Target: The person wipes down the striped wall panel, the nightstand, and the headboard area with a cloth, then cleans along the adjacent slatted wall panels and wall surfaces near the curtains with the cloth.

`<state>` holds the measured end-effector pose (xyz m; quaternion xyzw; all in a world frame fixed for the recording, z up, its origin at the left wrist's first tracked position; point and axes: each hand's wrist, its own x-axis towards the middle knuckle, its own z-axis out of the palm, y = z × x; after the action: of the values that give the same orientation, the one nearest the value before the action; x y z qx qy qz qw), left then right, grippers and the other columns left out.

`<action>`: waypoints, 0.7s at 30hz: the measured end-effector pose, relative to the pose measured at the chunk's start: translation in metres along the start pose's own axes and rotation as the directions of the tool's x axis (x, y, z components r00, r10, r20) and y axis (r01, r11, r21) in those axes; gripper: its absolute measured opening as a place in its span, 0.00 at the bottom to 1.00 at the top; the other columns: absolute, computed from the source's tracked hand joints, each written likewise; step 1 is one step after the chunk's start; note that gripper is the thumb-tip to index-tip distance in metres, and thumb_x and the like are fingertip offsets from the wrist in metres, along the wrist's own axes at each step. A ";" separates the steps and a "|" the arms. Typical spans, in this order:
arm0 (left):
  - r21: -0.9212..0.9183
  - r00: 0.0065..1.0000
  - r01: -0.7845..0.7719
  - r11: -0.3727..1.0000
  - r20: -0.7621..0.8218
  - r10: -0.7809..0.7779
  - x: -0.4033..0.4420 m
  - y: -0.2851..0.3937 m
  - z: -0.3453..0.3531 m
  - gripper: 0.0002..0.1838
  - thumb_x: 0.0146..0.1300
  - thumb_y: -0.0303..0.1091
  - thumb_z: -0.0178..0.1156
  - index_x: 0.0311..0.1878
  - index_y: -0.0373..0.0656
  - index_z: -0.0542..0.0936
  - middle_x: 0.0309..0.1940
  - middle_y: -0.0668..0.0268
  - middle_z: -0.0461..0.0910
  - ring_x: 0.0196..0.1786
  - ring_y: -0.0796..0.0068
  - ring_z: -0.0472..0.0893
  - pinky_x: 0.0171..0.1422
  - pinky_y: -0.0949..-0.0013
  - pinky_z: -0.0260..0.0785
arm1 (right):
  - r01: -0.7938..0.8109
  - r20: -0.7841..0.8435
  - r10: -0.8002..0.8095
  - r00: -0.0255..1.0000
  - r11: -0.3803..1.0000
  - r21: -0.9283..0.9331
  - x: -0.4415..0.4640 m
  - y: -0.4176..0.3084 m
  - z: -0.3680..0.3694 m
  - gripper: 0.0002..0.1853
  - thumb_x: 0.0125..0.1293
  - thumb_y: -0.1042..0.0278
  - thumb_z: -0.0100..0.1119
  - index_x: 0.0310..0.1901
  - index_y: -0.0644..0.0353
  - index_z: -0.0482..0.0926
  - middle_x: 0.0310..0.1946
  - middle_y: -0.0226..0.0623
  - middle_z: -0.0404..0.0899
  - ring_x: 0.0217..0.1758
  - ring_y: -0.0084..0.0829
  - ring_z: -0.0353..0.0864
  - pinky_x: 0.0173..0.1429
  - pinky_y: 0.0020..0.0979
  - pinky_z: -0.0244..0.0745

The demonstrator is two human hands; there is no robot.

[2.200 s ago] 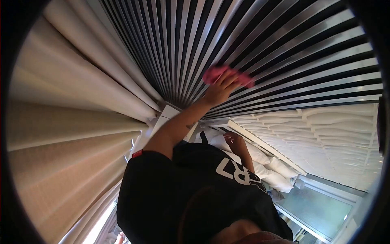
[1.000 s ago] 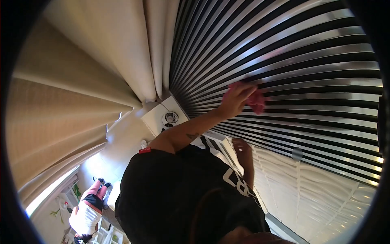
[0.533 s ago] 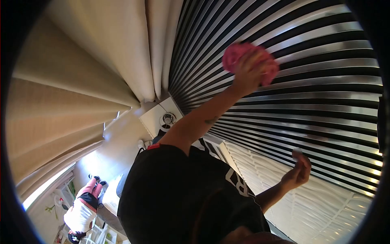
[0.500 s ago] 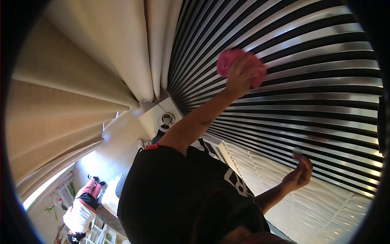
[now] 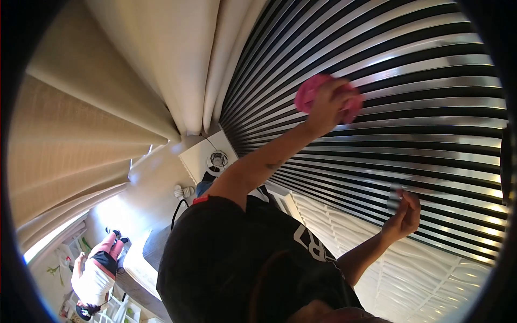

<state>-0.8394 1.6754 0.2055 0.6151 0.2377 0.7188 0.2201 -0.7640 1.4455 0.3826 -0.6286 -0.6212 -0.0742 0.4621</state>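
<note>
My left hand (image 5: 329,110) is closed on a bunched pink cloth (image 5: 312,94). The cloth lies against a shiny, dark-and-silver slatted panel (image 5: 409,97), or so close that no gap shows. Lower on the right, my right hand (image 5: 403,218) has its fingers curled up around a small clear or whitish object (image 5: 395,198) in front of the same panel. That object is smeared by motion, and its kind cannot be made out. My dark shirt fills the lower middle of the view.
Long beige curtains (image 5: 145,59) hang on the left. A white table (image 5: 196,161) with a small round device (image 5: 217,160) stands in the corner. White wavy panelling (image 5: 344,231) borders the slats. Another person (image 5: 97,274) is far off at lower left, beside shelves and a bed-like piece.
My left hand and the pink cloth have shifted slightly right and down across the slats. My right hand has moved a little up and right. The view has shifted slightly too.
</note>
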 end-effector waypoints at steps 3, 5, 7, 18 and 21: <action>-0.065 0.971 -0.235 0.970 -0.062 0.231 0.079 0.036 0.021 0.28 0.39 0.27 0.67 0.50 0.51 0.76 0.60 0.62 0.63 0.60 0.57 0.64 0.62 0.54 0.59 | 0.102 0.033 -0.103 0.994 0.995 0.018 0.016 -0.009 0.006 0.07 0.65 0.77 0.47 0.39 0.68 0.76 0.33 0.42 0.78 0.36 0.30 0.78 0.41 0.24 0.74; -0.022 0.938 -0.320 0.947 -0.150 0.314 0.119 0.057 0.033 0.31 0.39 0.31 0.69 0.52 0.51 0.75 0.60 0.63 0.63 0.60 0.56 0.63 0.63 0.54 0.58 | 0.108 0.018 -0.108 0.994 0.994 0.013 0.019 -0.009 0.007 0.07 0.65 0.77 0.47 0.39 0.68 0.76 0.33 0.42 0.78 0.36 0.30 0.78 0.41 0.24 0.74; -0.021 0.942 -0.292 0.956 -0.178 0.283 0.137 0.067 0.035 0.32 0.38 0.34 0.69 0.53 0.51 0.74 0.60 0.63 0.63 0.60 0.56 0.62 0.63 0.53 0.58 | 0.112 0.003 -0.112 0.994 0.994 -0.002 0.019 -0.005 0.004 0.07 0.66 0.77 0.47 0.39 0.69 0.76 0.33 0.42 0.78 0.36 0.30 0.78 0.41 0.25 0.74; 0.249 0.987 0.138 0.958 0.049 -0.155 -0.048 -0.056 -0.013 0.41 0.39 0.38 0.65 0.61 0.43 0.64 0.61 0.58 0.62 0.61 0.50 0.61 0.65 0.50 0.53 | -0.162 -0.042 0.160 0.986 0.986 -0.036 -0.021 0.020 -0.018 0.10 0.66 0.69 0.52 0.41 0.68 0.76 0.33 0.40 0.78 0.38 0.29 0.78 0.46 0.26 0.73; 0.282 0.970 0.154 0.947 0.140 -0.200 -0.073 -0.070 -0.036 0.38 0.43 0.35 0.63 0.62 0.41 0.63 0.61 0.57 0.61 0.62 0.49 0.59 0.66 0.52 0.52 | -0.194 -0.058 0.193 0.980 0.981 -0.022 -0.021 0.015 -0.013 0.08 0.65 0.72 0.52 0.38 0.68 0.77 0.33 0.40 0.78 0.37 0.29 0.78 0.45 0.24 0.72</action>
<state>-0.8630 1.6834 0.1011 0.6734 0.3682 0.6030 0.2177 -0.7491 1.4249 0.3690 -0.6899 -0.5429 -0.0549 0.4757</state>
